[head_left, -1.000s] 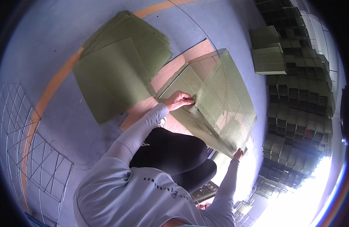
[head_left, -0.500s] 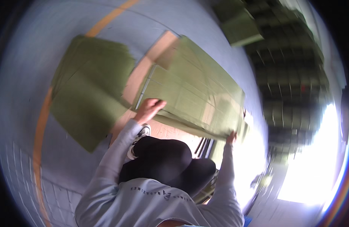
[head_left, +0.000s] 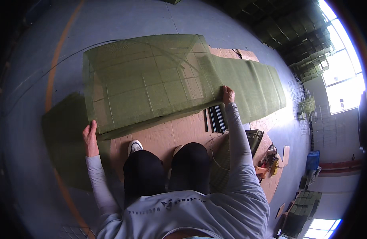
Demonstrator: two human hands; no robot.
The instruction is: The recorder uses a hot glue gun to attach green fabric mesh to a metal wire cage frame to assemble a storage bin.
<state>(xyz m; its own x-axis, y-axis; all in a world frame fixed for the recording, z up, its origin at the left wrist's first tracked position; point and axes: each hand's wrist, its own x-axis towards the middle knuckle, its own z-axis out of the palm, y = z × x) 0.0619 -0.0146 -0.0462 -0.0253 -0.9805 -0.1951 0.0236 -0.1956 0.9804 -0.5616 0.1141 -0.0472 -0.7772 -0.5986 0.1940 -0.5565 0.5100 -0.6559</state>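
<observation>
A box-like wire frame (head_left: 145,85) wrapped in green mesh lies in front of me, its thin wires showing through the cloth. My left hand (head_left: 90,138) holds its near left corner, thumb upward, the other fingers partly hidden. At the near right corner, my right hand (head_left: 228,95) is closed on the mesh edge. Beyond that hand, a loose green mesh sheet (head_left: 255,85) stretches off to the right. Another green mesh piece (head_left: 66,141) lies on the floor at the left, partly under the frame.
Flattened cardboard (head_left: 159,137) covers the floor beneath the work. Several dark strips (head_left: 216,119) lie near my knees. A dark crate (head_left: 253,139) and hand tools (head_left: 271,161) sit at my right. Stacked green mesh boxes (head_left: 293,36) rise at the far right.
My view has turned, and the wire frame now lies more squarely before me. My left hand, earlier a loose fist by the near edge, is now at the left corner. The right hand keeps its corner.
</observation>
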